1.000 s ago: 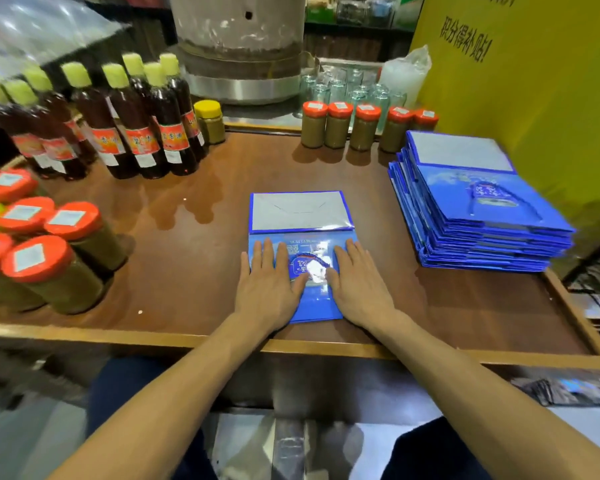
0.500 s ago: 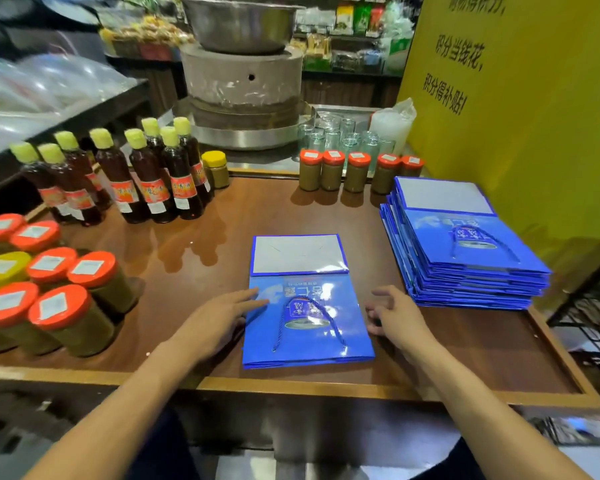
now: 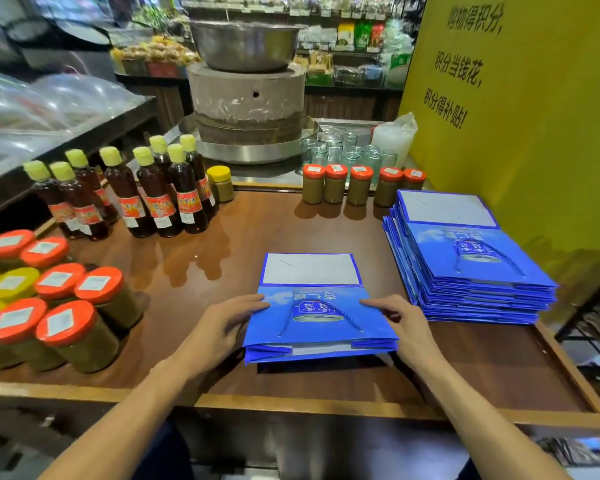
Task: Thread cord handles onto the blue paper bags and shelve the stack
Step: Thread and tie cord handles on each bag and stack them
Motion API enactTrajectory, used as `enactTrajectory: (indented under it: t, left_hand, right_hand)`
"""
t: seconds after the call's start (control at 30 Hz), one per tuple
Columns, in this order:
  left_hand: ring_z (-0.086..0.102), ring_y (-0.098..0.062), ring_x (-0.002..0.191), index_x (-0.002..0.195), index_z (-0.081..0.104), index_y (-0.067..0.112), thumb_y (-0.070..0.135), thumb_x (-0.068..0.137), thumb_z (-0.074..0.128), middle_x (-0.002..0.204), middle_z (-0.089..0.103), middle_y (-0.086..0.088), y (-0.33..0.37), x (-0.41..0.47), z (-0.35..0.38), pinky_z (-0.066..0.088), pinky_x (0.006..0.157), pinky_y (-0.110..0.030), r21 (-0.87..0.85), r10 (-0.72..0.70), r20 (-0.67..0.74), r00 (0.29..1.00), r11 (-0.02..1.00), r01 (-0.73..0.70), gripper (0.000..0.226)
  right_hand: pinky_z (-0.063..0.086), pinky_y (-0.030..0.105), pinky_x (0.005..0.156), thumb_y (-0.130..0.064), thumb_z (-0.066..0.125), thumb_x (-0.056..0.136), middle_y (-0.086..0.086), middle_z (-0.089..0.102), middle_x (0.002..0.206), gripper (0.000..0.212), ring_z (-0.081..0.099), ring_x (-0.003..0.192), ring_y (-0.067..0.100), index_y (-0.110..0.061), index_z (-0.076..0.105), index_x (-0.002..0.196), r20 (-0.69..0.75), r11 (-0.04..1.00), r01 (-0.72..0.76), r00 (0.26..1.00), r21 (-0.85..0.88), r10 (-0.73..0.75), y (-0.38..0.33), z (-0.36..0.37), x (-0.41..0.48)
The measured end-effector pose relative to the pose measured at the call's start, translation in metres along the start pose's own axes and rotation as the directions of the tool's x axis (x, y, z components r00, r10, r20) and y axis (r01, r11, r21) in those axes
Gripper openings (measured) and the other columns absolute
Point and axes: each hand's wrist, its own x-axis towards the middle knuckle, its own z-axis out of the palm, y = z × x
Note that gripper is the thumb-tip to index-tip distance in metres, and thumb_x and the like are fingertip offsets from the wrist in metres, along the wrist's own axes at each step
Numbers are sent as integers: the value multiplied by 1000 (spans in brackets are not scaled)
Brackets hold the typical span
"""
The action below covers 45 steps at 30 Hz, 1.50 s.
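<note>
Left hand point(image 3: 222, 329), right hand point(image 3: 402, 323) now hold bag point(image 3: 321, 330); near edge raised.

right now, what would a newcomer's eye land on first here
The blue paper bag in the centre of the table, held at its side edges by the left hand and right hand. Then the stack of blue bags to the right and orange-lidded jars crowding the left edge.

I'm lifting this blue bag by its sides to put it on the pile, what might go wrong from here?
The cord handle lies loose on the blue bag and could snag or slide as the left hand and right hand grip its sides.
The stack on the right is fanned unevenly, so another bag might slip off.
The orange-lidded jars stand near the left forearm and could be knocked.
</note>
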Motion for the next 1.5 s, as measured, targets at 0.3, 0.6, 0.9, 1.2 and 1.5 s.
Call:
enactTrajectory:
  t: [0.3, 0.6, 0.9, 1.2, 1.5]
  left_hand:
    - [66, 6, 86, 97, 73, 27, -8, 93, 65, 90, 72, 30, 69, 42, -21, 48, 78, -10, -27, 57, -425, 903, 997, -76, 37]
    - [60, 1, 69, 88, 72, 21, 17, 103, 62, 77, 72, 13, 133, 95, -71, 47, 65, -18, -223, -69, -359, 931, 975, -14, 18]
    - [74, -7, 77, 134, 45, 47, 10, 93, 74, 82, 74, 8, 63, 61, 9, 56, 57, -24, -339, -460, -56, 886, 844, 416, 62]
    - [68, -15, 88, 106, 55, 17, 27, 84, 84, 97, 69, 3, 48, 49, 52, 49, 60, -24, -63, -656, -74, 751, 755, 653, 38]
    - [73, -23, 58, 79, 61, 0, 14, 87, 82, 78, 77, -16, 81, 65, 33, 49, 52, -26, -388, -725, 9, 688, 632, 671, 26]
  right_hand:
    - [51, 13, 88, -25, 72, 98, -9, 74, 114, 21, 66, 109, 1, -19, 71, 118, -148, 978, 196, 972, 76, -183, -49, -10, 31]
    - [59, 28, 88, -33, 82, 88, -4, 75, 125, 57, 72, 114, 16, -17, 59, 138, -18, 972, 82, 997, 220, -80, -45, 1, 33]
    - [53, 48, 106, -48, 79, 87, -13, 65, 139, 66, 63, 127, 13, -37, 51, 146, 35, 985, -116, 993, 126, 113, -19, 12, 10]
    - [62, 49, 84, -67, 79, 65, -8, 72, 109, 72, 74, 93, 18, -29, 54, 120, 16, 915, -401, 915, -52, 402, 17, 20, 19]
    - [57, 33, 75, -39, 78, 89, -9, 70, 112, 40, 67, 94, 9, -27, 57, 120, -94, 974, -158, 985, -161, 144, -52, -2, 22]
